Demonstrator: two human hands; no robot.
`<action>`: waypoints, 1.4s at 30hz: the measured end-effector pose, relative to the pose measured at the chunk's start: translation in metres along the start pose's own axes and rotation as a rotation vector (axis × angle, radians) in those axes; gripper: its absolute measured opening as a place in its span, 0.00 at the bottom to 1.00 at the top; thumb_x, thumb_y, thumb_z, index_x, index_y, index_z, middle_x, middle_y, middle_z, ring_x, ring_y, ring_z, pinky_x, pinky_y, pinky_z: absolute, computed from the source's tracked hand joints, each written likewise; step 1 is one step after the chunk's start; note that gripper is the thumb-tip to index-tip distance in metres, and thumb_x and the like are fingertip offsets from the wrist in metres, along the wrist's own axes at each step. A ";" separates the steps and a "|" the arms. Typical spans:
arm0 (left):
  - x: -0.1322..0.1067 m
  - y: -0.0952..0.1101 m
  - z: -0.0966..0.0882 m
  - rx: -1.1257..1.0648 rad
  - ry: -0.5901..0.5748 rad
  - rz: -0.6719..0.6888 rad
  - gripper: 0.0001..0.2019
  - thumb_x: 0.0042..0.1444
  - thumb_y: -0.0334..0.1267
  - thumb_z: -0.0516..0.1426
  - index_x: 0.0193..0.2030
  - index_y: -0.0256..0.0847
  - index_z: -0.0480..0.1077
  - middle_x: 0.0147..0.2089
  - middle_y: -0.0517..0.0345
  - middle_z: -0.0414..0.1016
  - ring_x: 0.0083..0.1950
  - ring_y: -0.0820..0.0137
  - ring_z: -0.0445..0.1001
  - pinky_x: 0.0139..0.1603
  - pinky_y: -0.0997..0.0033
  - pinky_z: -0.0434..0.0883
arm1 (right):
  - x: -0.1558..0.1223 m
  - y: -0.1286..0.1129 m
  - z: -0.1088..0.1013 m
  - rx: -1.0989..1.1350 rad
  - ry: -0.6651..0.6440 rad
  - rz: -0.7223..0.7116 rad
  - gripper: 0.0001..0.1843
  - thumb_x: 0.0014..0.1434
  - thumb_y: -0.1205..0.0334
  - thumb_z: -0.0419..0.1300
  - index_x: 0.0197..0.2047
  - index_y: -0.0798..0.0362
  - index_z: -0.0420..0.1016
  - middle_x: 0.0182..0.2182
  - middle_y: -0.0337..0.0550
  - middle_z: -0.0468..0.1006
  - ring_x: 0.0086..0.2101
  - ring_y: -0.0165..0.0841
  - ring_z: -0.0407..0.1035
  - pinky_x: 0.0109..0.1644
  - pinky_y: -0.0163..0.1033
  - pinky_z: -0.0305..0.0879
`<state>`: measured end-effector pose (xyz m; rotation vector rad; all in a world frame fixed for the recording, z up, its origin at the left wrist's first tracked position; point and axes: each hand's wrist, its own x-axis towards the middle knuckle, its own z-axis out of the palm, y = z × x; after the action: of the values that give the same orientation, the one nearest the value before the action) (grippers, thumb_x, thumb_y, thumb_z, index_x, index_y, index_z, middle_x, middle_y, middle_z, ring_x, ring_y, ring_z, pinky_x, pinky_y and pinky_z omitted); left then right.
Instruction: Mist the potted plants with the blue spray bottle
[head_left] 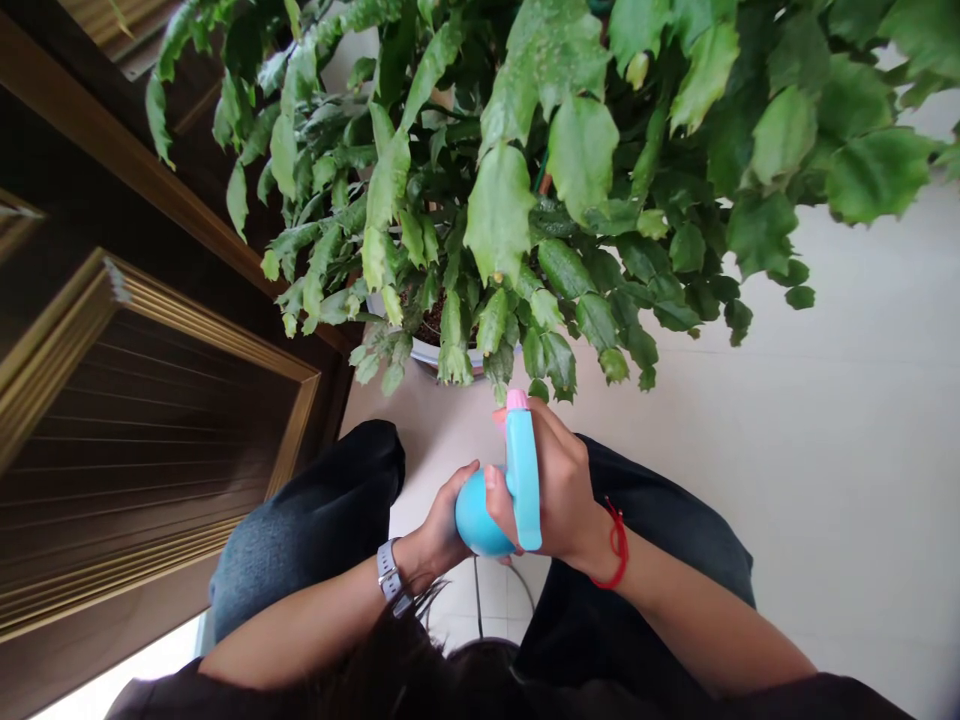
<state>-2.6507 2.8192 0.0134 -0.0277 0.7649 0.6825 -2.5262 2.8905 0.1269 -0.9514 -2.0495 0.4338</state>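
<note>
Between the two bent legs in dark denim (315, 530), I see a light blue plastic spray bottle (480, 515) with a round body, held above the pale tiled floor (825, 450). The right hand (559, 480) is closed firmly around its neck, with the thumb showing on the left side. The left hand (444, 515) is cupped against the round body, so both hands are clasped on the bottle.

The long axis of the spray head (528, 490) runs away from the person, and its pink ribbed nozzle (517, 400) points toward the big green plant with flat, notched leaf segments (502, 215). The right hand is the nearer one to this nozzle, which is just beside the lowest leaves; whether they touch, I cannot tell. Under the leaves shows the white rim of a round pot (424, 352). At the left stands a dark brown wooden panel with golden mouldings (165, 400).
</note>
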 end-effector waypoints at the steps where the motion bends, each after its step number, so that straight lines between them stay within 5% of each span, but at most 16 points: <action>1: 0.000 0.000 0.001 0.007 -0.005 -0.003 0.35 0.55 0.65 0.50 0.45 0.28 0.73 0.32 0.39 0.74 0.28 0.56 0.75 0.23 0.62 0.71 | 0.000 0.000 0.000 -0.003 -0.003 0.001 0.14 0.51 0.60 0.55 0.42 0.53 0.67 0.34 0.47 0.70 0.35 0.40 0.70 0.35 0.45 0.71; 13: -0.006 -0.001 0.006 0.049 0.007 -0.006 0.32 0.50 0.66 0.55 0.39 0.32 0.71 0.30 0.42 0.74 0.28 0.55 0.75 0.22 0.61 0.71 | -0.002 -0.001 0.002 -0.077 -0.017 0.007 0.09 0.50 0.61 0.54 0.37 0.51 0.63 0.31 0.45 0.69 0.32 0.38 0.69 0.32 0.43 0.69; 18: -0.002 -0.004 -0.001 0.011 -0.025 0.003 0.28 0.53 0.63 0.53 0.27 0.35 0.65 0.29 0.41 0.74 0.29 0.54 0.76 0.23 0.61 0.72 | -0.005 0.001 0.003 -0.049 -0.022 0.008 0.10 0.50 0.61 0.53 0.37 0.51 0.63 0.32 0.46 0.70 0.32 0.38 0.69 0.32 0.42 0.68; 24: 0.000 -0.011 -0.005 0.023 0.007 -0.070 0.34 0.54 0.66 0.51 0.42 0.31 0.73 0.33 0.39 0.75 0.30 0.52 0.77 0.24 0.61 0.72 | -0.012 0.005 0.005 -0.066 -0.046 0.021 0.09 0.48 0.63 0.53 0.36 0.51 0.62 0.29 0.43 0.67 0.30 0.38 0.68 0.30 0.41 0.67; 42: 0.008 -0.031 -0.008 0.003 0.068 -0.100 0.34 0.55 0.63 0.48 0.42 0.28 0.73 0.32 0.36 0.75 0.30 0.54 0.76 0.21 0.65 0.70 | -0.027 0.008 0.004 -0.049 -0.106 0.045 0.14 0.48 0.63 0.52 0.41 0.52 0.64 0.32 0.43 0.69 0.29 0.35 0.69 0.28 0.39 0.68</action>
<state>-2.6336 2.7972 -0.0050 -0.0863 0.8246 0.5873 -2.5150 2.8756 0.1058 -1.0247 -2.1459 0.4683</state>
